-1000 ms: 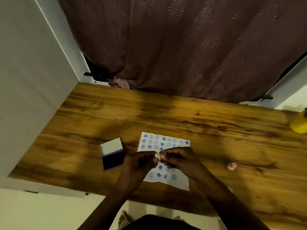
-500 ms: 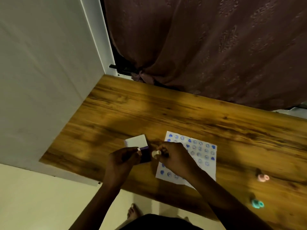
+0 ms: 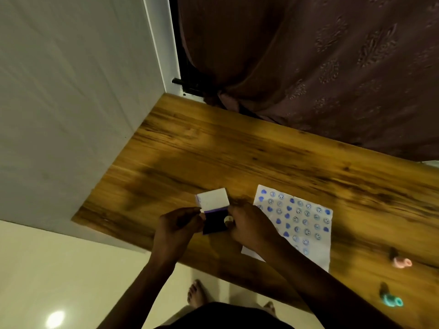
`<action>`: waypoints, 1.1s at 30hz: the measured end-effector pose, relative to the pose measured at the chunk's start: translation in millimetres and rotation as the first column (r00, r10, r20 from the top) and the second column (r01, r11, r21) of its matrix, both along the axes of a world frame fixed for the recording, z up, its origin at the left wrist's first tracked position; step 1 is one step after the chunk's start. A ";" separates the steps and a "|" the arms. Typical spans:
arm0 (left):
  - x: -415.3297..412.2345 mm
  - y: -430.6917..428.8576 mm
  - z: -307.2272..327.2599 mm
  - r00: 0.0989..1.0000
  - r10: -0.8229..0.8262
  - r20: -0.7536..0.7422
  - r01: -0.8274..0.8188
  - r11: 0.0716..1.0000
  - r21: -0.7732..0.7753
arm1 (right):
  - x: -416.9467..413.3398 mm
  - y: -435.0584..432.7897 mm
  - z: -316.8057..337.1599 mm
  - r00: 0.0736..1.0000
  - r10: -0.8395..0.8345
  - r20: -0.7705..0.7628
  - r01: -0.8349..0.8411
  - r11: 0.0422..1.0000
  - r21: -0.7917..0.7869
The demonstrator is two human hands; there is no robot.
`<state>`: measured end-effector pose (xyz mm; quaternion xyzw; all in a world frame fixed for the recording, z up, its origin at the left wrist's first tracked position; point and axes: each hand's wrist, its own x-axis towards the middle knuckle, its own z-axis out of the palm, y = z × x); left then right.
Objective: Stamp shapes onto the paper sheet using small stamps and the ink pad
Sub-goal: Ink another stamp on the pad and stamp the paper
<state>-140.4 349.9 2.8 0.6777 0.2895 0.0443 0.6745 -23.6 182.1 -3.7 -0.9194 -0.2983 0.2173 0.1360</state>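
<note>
Stamp [image 3: 228, 219] between both hands, over ink pad [image 3: 215, 223].

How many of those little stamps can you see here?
3. A white stamp in the right hand over the ink pad; a pink stamp and a teal stamp lying right of the paper sheet. Others may be hidden.

Wooden table [image 3: 237, 148] against white wall [image 3: 59, 103] at left; maroon patterned curtain [image 3: 320, 67] behind; cream tiled floor [image 3: 47, 269], glossy light reflection near-left.
</note>
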 end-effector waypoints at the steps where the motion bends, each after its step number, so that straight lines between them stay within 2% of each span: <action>1: 1.3 0.1 -1.2 1.000 -0.004 0.002 0.004 1.000 0.001 | -0.5 1.4 0.1 1.000 -0.002 0.001 0.002 1.000 -0.005; 15: 15.0 -16.3 1.2 1.000 -0.009 0.028 0.009 1.000 -0.008 | -1.8 11.7 1.2 0.999 -0.010 0.034 0.011 0.999 -0.046; 20: 12.8 -21.2 10.1 0.998 -0.014 0.054 0.015 1.000 -0.025 | 6.6 5.7 2.0 0.998 -0.057 -0.005 0.057 0.998 0.011; 23: 11.6 -24.6 13.6 0.998 -0.016 0.066 0.018 1.000 -0.020 | 8.5 -2.8 1.8 0.992 -0.113 -0.060 0.119 0.988 0.098; 27: 12.8 -34.0 14.9 0.997 -0.037 0.070 0.037 0.999 0.008 | 9.2 -22.4 14.2 0.963 -0.199 -0.180 0.239 0.941 0.239; 30: 15.7 -47.7 10.2 0.992 -0.114 0.046 0.109 0.989 0.099 | 3.2 -50.4 22.0 0.915 -0.289 -0.282 0.375 0.868 0.325; 33: 21.4 -65.7 5.6 0.992 -0.127 0.024 0.125 0.990 0.058 | -7.1 -83.0 23.2 0.851 -0.384 -0.359 0.507 0.779 0.369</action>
